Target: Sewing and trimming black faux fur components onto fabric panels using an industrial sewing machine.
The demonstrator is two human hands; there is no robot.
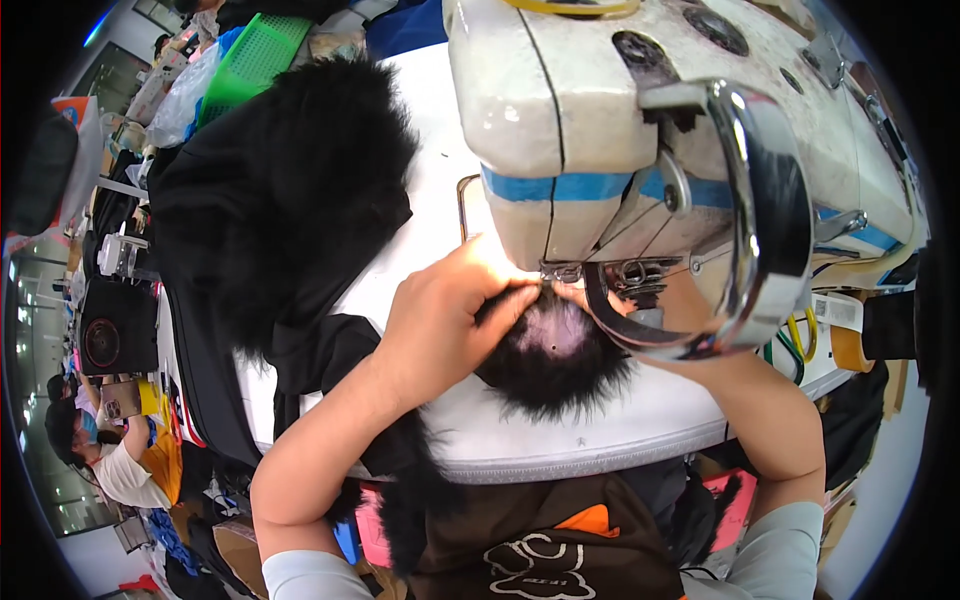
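I see my left hand [430, 315] pinching the black fur piece [560, 375] at the sewing machine [530, 125], right hand [685, 315] half-hidden, grip can't tell; stitching looks underway, piece not yet off, remainder unclear.

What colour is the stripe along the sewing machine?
Blue; the stripe shows best in the head view.

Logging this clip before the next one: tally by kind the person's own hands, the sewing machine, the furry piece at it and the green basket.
Hands: 2 (left hand; right hand, partly hidden)
Sewing machine: 1
Furry black piece: 1
Green basket: 1
Total: 5
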